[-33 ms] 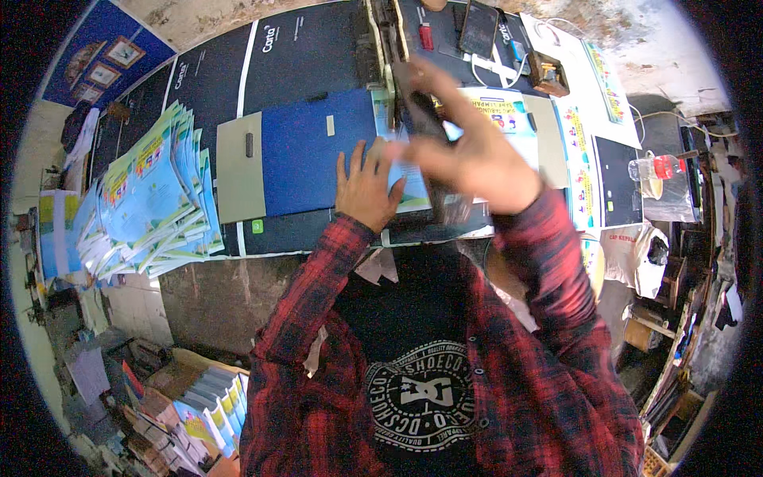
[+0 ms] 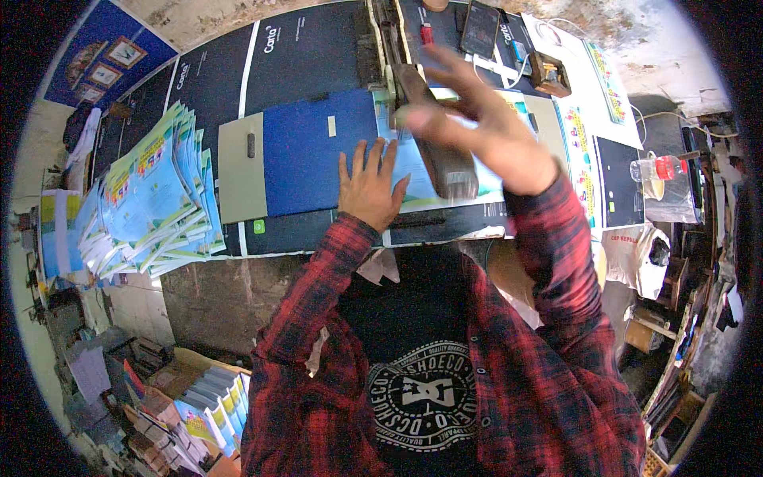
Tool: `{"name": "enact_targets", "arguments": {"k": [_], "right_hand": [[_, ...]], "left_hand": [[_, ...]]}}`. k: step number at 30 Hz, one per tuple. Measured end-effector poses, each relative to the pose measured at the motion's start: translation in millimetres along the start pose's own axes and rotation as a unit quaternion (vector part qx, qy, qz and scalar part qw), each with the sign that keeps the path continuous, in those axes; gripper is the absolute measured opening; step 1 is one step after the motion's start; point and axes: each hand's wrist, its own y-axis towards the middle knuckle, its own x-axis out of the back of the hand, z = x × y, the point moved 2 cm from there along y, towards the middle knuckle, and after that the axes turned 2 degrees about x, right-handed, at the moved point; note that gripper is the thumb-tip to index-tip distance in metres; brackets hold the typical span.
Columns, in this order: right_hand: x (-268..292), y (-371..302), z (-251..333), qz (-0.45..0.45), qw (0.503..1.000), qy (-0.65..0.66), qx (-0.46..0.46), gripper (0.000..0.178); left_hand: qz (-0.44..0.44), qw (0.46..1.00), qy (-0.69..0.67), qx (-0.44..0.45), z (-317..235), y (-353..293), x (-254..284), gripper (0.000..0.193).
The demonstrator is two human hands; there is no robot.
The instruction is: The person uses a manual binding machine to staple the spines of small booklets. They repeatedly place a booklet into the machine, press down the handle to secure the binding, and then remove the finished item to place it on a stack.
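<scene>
The left hand (image 2: 369,187) lies flat, fingers spread and released, pressing a light blue printed sheet (image 2: 413,171) onto the surface (image 2: 318,48) just to the right of a dark blue board (image 2: 318,151). The right hand (image 2: 485,131) is above the same sheet, fingers wrapped around the handle of a dark cutter lever (image 2: 441,155) — blurred, so the grip is not sharp. Left of the blue board, well apart, a fanned stack of light blue booklets (image 2: 151,199) rests at the surface's edge. Beyond the lever lies a phone (image 2: 480,28).
</scene>
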Motion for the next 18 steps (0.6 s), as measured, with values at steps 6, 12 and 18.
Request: {"name": "enact_targets", "arguments": {"k": [6,12,18], "right_hand": [[111.3,-56.0,-160.0,-0.254,0.897,-0.348,-0.100,0.104],[88.5,-92.2,-217.8,-0.214,0.858,-0.448,-0.136,0.106],[64.2,-73.9,-201.1,-0.188,0.857,-0.457,-0.146,0.105]], "left_hand": [[-0.024,0.997,0.065,0.027,-14.4,-3.7,-13.4,0.063],[-0.031,0.995,0.067,0.069,-10.1,-7.8,-18.1,0.060],[-0.026,0.990,0.096,0.101,12.6,-15.8,-0.6,0.056]]}}
